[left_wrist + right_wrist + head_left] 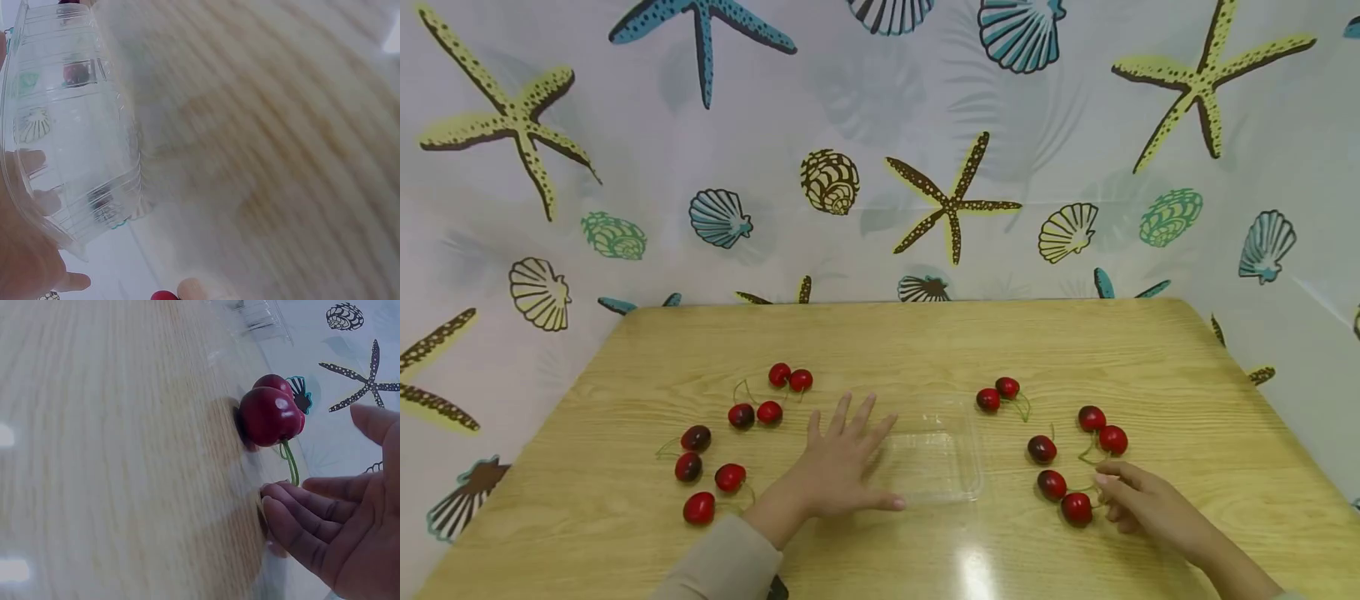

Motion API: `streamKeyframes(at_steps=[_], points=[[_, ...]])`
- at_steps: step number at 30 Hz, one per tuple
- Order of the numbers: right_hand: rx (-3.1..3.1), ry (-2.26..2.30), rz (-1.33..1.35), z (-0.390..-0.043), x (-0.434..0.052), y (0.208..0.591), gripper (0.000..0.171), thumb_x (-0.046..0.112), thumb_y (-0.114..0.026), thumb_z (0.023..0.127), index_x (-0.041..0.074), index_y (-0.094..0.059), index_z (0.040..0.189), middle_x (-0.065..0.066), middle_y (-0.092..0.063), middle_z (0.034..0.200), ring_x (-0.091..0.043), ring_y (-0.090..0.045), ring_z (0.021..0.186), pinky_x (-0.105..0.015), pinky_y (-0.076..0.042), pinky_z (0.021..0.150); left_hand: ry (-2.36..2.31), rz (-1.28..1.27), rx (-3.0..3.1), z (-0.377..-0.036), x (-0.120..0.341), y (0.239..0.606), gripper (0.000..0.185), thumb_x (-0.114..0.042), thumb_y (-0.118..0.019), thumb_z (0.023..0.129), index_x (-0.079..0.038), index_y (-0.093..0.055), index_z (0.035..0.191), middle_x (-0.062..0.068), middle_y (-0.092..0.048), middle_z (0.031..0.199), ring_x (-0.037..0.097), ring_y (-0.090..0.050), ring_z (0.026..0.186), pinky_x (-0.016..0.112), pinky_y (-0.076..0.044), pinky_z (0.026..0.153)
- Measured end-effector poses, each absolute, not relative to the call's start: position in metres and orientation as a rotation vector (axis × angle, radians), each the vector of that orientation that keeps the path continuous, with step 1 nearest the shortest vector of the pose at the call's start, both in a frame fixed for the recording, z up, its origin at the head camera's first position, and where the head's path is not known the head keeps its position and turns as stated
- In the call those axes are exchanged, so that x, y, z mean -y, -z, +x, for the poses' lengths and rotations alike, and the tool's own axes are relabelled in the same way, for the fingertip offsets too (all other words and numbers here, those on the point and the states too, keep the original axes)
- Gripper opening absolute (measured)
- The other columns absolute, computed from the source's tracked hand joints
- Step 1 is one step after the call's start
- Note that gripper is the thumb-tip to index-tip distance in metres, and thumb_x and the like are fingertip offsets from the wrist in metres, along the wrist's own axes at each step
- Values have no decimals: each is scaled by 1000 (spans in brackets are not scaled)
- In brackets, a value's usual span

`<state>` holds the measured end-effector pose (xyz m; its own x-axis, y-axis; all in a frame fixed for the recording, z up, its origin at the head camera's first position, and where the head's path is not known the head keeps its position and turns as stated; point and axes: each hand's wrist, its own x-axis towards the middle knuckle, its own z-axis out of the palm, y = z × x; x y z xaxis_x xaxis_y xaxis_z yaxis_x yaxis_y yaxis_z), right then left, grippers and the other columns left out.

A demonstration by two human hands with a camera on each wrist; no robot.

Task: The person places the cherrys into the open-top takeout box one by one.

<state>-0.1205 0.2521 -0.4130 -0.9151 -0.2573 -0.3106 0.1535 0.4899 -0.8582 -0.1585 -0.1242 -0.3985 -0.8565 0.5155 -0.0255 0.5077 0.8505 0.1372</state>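
Note:
My left hand [838,475] reaches over the left side of a clear plastic box [974,467] with its fingers spread wide. In the left wrist view the box [75,119] stands close, and that hand [28,259] shows behind and beside its wall. At the right, my right hand [1138,504] is beside a pair of red cherries [1077,509] joined by green stems. The right wrist view shows the fingertips right at the stem ends [295,478], with the thumb held apart; the cherries [269,415] rest on the table.
Other cherries on the right are a pair [1112,439] behind my hand, a dark one [1042,449], and a pair [988,400] near the box. Several cherry pairs [741,416] lie left on the wooden table [880,333]. A patterned cloth [760,233] hangs behind it.

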Motion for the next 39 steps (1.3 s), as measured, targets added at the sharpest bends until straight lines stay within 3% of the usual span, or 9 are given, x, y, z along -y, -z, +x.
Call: streamKeyframes(at_steps=[14,30,39], points=[[-2227,1641,144,-127,-250,424,42,20,-44,91,-18,-43,109,-9,-56,82,-19,-57,71,-30,-49,63,-233,773,-2949,-159,130,395,96,-73,-47,65,-24,-12,140,9,1,144,33,10,127,63,-2,91],[-2037,1801,144,-129,-250,428,21,12,-51,87,-8,-54,96,-4,-57,75,-13,-57,64,-25,-49,59,-284,778,-2945,-158,136,400,95,-73,-46,65,-22,-15,139,9,-2,144,32,11,127,63,-1,90],[-2036,1816,96,-129,-251,423,22,12,-50,87,-8,-54,94,-4,-57,77,-13,-57,68,-25,-48,62,-287,767,-2945,-158,138,399,94,-72,-46,66,-21,-17,139,9,-2,143,33,9,127,64,-2,90]])
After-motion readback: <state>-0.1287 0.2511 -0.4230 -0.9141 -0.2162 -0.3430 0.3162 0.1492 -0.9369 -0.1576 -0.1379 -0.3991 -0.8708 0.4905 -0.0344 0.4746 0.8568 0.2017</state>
